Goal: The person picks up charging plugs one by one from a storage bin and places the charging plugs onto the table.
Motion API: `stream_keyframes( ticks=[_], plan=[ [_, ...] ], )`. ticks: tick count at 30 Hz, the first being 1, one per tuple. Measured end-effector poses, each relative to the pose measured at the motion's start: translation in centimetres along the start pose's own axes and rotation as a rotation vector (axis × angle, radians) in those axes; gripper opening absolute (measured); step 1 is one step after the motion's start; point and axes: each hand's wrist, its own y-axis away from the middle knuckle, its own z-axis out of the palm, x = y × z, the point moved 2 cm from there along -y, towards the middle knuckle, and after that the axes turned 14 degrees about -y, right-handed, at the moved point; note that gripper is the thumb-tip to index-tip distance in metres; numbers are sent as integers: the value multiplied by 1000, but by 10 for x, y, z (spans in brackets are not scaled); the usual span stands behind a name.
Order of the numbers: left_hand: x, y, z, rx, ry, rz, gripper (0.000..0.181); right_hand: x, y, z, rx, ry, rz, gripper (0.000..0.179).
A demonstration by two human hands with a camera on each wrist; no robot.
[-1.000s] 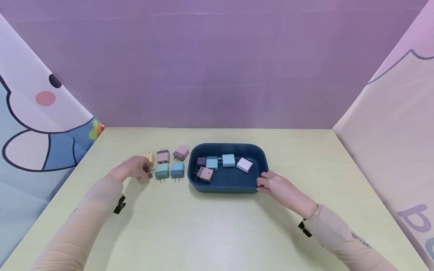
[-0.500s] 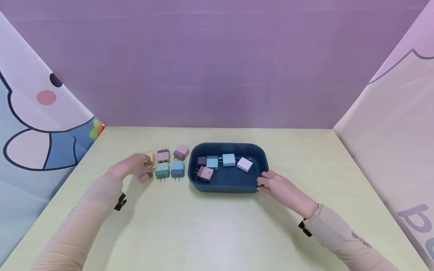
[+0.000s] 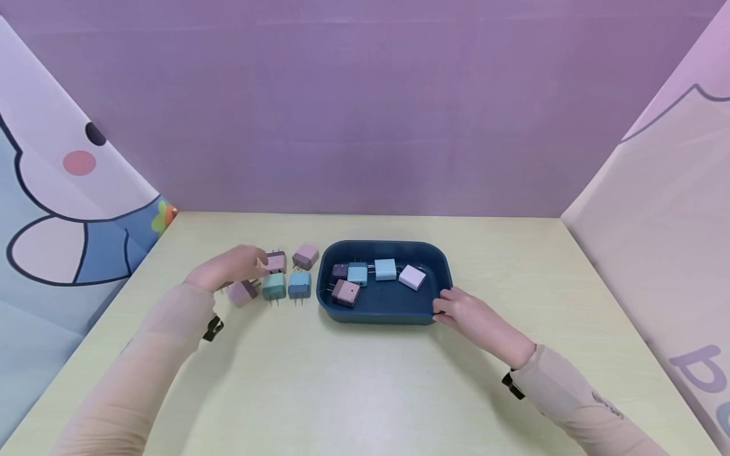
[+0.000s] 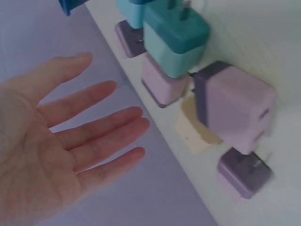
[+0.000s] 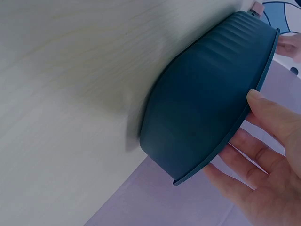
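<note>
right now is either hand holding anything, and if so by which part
The right hand holds the dark blue tray by its rim, at the near right corner. The left hand holds nothing: its fingers are spread.

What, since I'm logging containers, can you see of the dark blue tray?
The tray is dark blue, apparently plastic, a rounded rectangle with a thin rim and partly ribbed outer wall. It sits upright on the pale table, right of the loose adapters. Five plug adapters lie inside, three toward its left end. The right hand pinches its rim at the near right corner.
</note>
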Motion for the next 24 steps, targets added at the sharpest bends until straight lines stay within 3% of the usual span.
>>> stream_keyframes(
  ticks=[8, 16, 24],
  plan=[
    [14, -4, -11, 15, -30, 24, 37, -1, 0, 1, 71, 8, -73, 16],
    [27, -9, -19, 12, 6, 34, 33, 0, 0, 1, -3, -5, 5, 7],
    [44, -20, -27, 39, -37, 71, 38, -1, 0, 0, 15, -3, -8, 9]
  ],
)
